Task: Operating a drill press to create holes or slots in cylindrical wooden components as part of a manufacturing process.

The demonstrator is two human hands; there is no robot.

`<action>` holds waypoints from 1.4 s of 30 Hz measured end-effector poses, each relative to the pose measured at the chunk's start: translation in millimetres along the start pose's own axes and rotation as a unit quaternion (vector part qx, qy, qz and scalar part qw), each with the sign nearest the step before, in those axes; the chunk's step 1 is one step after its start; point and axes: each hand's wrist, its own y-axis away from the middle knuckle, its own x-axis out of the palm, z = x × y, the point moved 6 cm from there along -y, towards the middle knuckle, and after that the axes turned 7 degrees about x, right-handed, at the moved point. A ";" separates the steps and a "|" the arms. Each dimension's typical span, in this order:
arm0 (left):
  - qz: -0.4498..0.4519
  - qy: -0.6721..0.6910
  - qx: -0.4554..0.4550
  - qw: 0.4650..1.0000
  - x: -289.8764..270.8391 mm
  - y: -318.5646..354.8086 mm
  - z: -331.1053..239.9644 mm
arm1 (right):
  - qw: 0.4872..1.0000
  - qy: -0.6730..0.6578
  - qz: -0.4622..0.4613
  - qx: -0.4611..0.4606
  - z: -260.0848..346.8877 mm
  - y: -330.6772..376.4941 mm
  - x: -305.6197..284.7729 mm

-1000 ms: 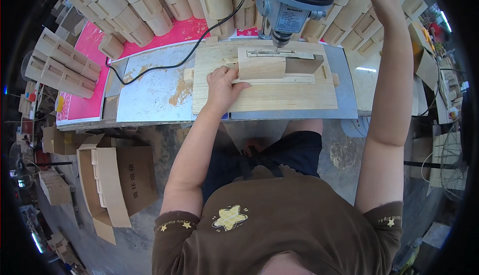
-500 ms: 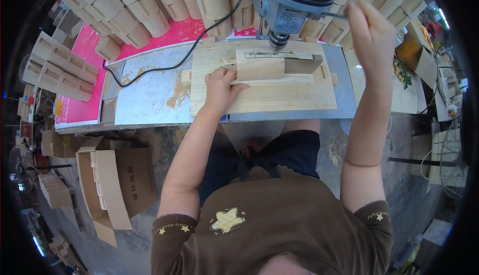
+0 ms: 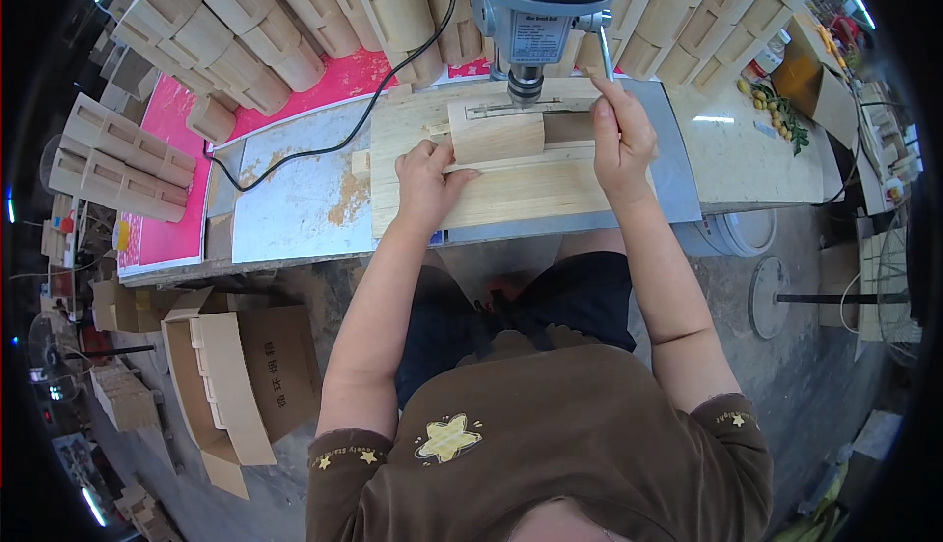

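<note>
A pale wooden block (image 3: pixel 499 136) lies in a fixture on a flat wooden board (image 3: pixel 521 186). My left hand (image 3: pixel 424 176) is closed on the block's left end, its thumb along the near side. Over the block stands a bench drill press (image 3: pixel 538 21). Its chuck (image 3: pixel 525 85) hangs right above a slotted strip (image 3: pixel 511 110) on the block's far side; whether the bit touches the wood I cannot tell. With my right hand (image 3: pixel 624 141) I grip the lower end of the metal feed lever (image 3: pixel 605 49), which points down toward me.
Stacked wooden pieces with recesses (image 3: pixel 236 41) line the back of the table, and more lie at the left (image 3: pixel 123 164). A black cable (image 3: pixel 324 134) crosses the sawdust-strewn sheet. An open cardboard box (image 3: pixel 246 385) stands on the floor at left. Yellow fruit (image 3: pixel 776 114) lies at far right.
My right hand has come down and leftward, swinging the feed lever from sideways to pointing toward me. The chuck appears slightly lower. My left hand stays on the block; the whole view has shifted slightly.
</note>
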 end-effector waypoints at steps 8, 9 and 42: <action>-0.018 -0.038 0.000 0.999 -2.4 0.1 -13.4 | 0.991 0.129 0.017 0.044 61.9 -140.8 -16.5; -0.018 -0.036 0.009 0.999 4.6 -6.1 -21.2 | 0.977 0.195 0.022 0.086 57.0 -163.4 -12.6; 0.013 -0.046 -0.017 0.999 18.8 -14.0 -31.9 | 0.999 0.000 -0.035 -0.041 29.9 -55.7 -29.3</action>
